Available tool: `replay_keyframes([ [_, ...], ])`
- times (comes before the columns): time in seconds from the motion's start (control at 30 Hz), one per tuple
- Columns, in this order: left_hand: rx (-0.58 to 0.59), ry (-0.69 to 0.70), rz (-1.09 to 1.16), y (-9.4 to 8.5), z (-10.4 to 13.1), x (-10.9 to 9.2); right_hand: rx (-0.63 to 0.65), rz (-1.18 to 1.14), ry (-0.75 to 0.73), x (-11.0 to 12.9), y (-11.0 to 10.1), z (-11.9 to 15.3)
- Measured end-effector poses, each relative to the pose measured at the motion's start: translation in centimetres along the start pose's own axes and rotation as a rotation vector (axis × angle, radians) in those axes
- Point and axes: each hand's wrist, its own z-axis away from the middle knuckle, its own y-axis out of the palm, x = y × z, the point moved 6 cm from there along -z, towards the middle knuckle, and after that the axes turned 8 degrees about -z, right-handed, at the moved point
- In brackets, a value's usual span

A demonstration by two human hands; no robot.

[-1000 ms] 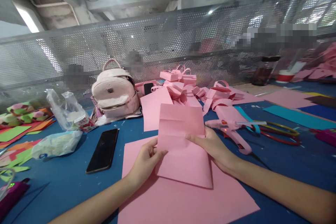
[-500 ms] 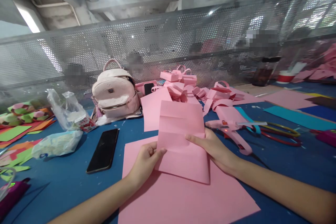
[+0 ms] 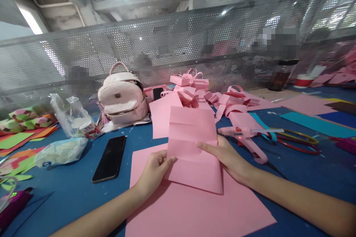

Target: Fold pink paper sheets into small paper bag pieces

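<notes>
A creased sheet of pink paper (image 3: pixel 191 166) is held up between my two hands, tilted toward me. My left hand (image 3: pixel 155 168) pinches its left edge, thumb on the front and fingers curled behind. On the right edge my right hand (image 3: pixel 226 157) grips it, the thumb lying across the front and the other fingers partly hidden behind. Beneath lies a larger pink sheet (image 3: pixel 200 214) on the blue table (image 3: pixel 83 200). To the right of my right hand rests a pink glue gun (image 3: pixel 247 139) with a glue stick in its back and a small red light lit.
A black phone (image 3: pixel 109 159) lies to the left, with a pale pink backpack (image 3: pixel 122 100) behind it. Pink paper boxes and strips (image 3: pixel 191 90) are heaped at the back. Plastic bags (image 3: pixel 62 152), coloured paper (image 3: pixel 16 142) and a perforated metal screen (image 3: pixel 172 44) surround the workspace.
</notes>
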Motion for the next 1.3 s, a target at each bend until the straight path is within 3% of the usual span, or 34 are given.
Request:
replay_keyframes([
  [1.3,-0.028,-0.017,-0.047,-0.29,-0.02,0.26,-0.001,-0.025,0.034,-0.08,0.10,-0.05],
])
